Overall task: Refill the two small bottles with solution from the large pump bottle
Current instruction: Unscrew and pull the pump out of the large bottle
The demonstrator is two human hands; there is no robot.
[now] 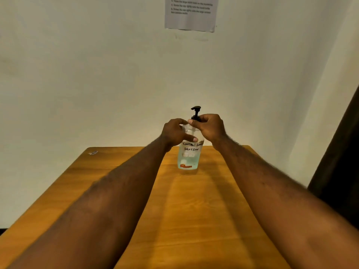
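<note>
Gripping the shoulder of the clear plastic pump bottle (189, 160) with the left hand (174, 133), index finger laid across its handwritten white label (191, 147). Pinching the black collar (196, 119) under the pump head with the right hand (209, 127). Standing upright toward the far end of the orange-brown wooden bench (194, 210), pale bluish liquid low down. Off at the far left corner, just a small pale scrap (93, 152). Up on the white wall (97, 74), a printed paper sheet (191, 12), too blurry to read.

dim, warm yellowish light; the arms cast soft shadows down the table (194, 220). wall sheet (191, 13) print is blurred, edges bowed by wide-angle.
</note>
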